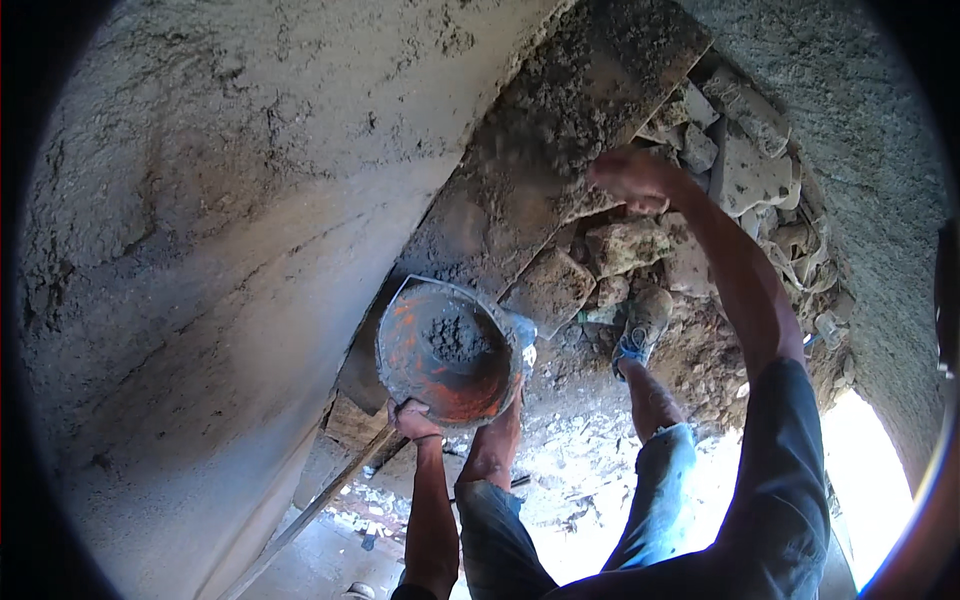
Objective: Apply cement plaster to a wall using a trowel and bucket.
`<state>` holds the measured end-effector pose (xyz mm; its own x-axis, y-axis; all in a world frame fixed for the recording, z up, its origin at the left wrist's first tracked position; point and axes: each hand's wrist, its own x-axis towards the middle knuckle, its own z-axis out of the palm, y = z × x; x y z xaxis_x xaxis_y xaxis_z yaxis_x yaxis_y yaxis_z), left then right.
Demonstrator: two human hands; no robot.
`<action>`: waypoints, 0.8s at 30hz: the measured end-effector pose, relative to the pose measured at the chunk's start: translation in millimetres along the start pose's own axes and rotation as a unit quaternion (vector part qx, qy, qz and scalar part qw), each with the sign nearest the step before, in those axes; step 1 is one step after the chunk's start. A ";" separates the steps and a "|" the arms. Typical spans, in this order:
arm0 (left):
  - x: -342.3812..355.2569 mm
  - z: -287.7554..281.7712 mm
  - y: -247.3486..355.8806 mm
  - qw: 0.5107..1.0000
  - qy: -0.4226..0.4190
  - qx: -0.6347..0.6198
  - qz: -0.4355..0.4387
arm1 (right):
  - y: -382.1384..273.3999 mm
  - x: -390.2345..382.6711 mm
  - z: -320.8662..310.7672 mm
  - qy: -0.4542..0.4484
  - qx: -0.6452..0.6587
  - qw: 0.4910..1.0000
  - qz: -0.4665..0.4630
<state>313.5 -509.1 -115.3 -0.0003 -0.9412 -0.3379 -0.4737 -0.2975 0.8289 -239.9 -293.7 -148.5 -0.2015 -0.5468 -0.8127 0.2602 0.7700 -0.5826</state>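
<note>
The left hand (412, 414) grips the rim of the bucket (450, 352) with mortar, low beside the wall (200, 250); the right hand (630, 180), closed, presses stones (625, 245). The bucket may tip, because one hand holds it

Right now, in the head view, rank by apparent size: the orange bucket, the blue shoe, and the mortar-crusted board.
1. Mortar-crusted board, largest, though it lies farther off than the bucket.
2. Orange bucket, gripped at its rim by the left hand.
3. Blue shoe, smallest.
</note>
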 end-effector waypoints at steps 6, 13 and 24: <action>-9.6 21.8 -10.7 0.999 0.028 -0.022 -0.031 | 11.6 -12.3 -81.9 0.062 0.103 0.993 0.008; -23.9 39.1 21.9 0.998 0.053 -0.022 -0.006 | 28.5 -75.2 6.4 0.236 0.176 0.953 -0.077; -22.2 36.7 24.2 0.998 0.003 -0.049 -0.046 | -10.7 101.3 92.8 0.479 -0.020 0.876 -0.057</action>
<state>269.7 -489.5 -104.1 0.0438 -0.9101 -0.4121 -0.3828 -0.3963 0.8345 -175.5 -387.8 -225.7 -0.9291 -0.1085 -0.3536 0.1573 0.7495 -0.6431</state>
